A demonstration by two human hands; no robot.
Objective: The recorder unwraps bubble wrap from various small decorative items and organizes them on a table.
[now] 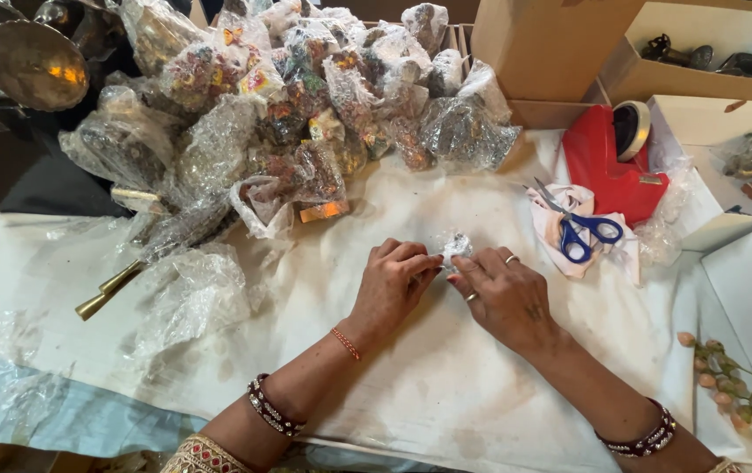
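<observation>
Both the left hand (391,285) and right hand (503,293) pinched shut on a small bubble-wrapped bundle (456,247), seemingly light, crinkly, slippery, best gripped at its ends.

A packing workshop: bubble-wrapped figurines (306,96) heaped beside cardboard boxes (551,44) and tape dispenser (617,158).

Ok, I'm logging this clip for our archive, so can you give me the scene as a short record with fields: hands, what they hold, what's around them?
left hand: left hand pinches a small bubble-wrapped item
right hand: right hand holds the same item from the other side
surface: white cloth over the table
behind hands: pile of bubble-wrapped pieces
right of hands: blue-handled scissors on a pink cloth, red tape dispenser
far right: cardboard boxes
left: loose bubble wrap, brass-coloured handles
</observation>
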